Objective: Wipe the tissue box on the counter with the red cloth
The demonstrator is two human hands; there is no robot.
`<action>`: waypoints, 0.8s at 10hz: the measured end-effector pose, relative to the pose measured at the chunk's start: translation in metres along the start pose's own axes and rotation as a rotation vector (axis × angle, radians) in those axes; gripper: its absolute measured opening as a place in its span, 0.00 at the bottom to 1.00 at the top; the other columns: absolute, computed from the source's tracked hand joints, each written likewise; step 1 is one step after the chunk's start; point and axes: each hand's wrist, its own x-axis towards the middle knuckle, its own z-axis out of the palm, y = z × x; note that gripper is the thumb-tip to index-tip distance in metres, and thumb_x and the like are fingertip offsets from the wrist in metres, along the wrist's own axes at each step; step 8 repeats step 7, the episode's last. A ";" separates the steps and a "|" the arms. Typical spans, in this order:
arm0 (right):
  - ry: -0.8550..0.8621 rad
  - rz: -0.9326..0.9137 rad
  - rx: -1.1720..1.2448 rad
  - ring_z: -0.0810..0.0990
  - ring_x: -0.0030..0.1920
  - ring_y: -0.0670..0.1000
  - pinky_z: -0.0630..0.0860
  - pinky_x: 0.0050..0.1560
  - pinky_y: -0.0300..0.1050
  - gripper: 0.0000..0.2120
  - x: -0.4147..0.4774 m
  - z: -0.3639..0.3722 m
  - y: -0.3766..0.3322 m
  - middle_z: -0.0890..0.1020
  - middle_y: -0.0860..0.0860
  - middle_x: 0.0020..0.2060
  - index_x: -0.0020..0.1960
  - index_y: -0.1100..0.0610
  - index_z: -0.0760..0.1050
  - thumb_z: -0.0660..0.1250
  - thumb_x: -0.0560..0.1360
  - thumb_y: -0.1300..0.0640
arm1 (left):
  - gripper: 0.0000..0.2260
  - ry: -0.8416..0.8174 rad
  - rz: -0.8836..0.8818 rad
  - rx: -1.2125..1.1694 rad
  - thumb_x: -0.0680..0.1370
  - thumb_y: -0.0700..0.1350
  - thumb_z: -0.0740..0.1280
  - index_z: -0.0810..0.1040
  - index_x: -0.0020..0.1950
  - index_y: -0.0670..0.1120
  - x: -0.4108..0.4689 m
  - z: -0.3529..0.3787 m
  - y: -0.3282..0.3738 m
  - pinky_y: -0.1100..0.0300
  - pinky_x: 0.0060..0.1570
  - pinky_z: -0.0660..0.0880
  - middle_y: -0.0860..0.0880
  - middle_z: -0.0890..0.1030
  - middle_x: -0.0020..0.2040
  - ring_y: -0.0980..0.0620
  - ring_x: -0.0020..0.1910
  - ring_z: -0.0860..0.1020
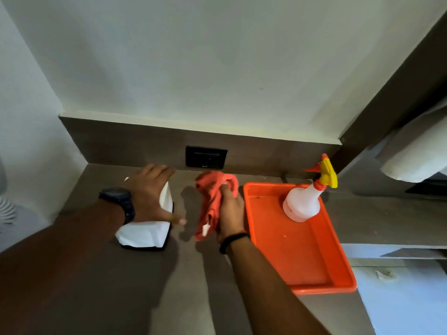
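The tissue box (142, 234) is black, with white tissue covering its top, and sits on the grey-brown counter (183, 286) left of centre. My left hand (151, 195), with a black watch on the wrist, lies spread over the top of the box, fingers apart. My right hand (229, 209) grips the crumpled red cloth (212, 197) just right of the box. The cloth hangs above the counter and is not touching the box.
An orange tray (304, 262) lies right of my right hand and holds a white spray bottle (302, 204) with a yellow and orange trigger. A black wall socket (206, 157) sits in the backsplash behind. White paper (416, 151) hangs at the far right.
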 end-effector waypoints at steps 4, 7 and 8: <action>-0.006 -0.322 -1.382 0.74 0.65 0.61 0.73 0.63 0.58 0.25 0.049 -0.179 0.007 0.78 0.57 0.65 0.64 0.55 0.75 0.55 0.75 0.43 | 0.54 -0.220 0.174 -0.039 0.62 0.73 0.67 0.47 0.77 0.46 0.050 0.102 0.170 0.46 0.76 0.52 0.43 0.49 0.79 0.44 0.77 0.48; -0.101 -0.412 -1.510 0.61 0.78 0.57 0.57 0.75 0.63 0.32 0.047 -0.186 0.018 0.68 0.54 0.76 0.74 0.50 0.66 0.58 0.74 0.38 | 0.53 -0.153 0.152 -0.031 0.62 0.75 0.63 0.49 0.77 0.48 0.043 0.102 0.166 0.45 0.74 0.55 0.46 0.51 0.78 0.44 0.76 0.51; -0.101 -0.412 -1.510 0.61 0.78 0.57 0.57 0.75 0.63 0.32 0.047 -0.186 0.018 0.68 0.54 0.76 0.74 0.50 0.66 0.58 0.74 0.38 | 0.53 -0.153 0.152 -0.031 0.62 0.75 0.63 0.49 0.77 0.48 0.043 0.102 0.166 0.45 0.74 0.55 0.46 0.51 0.78 0.44 0.76 0.51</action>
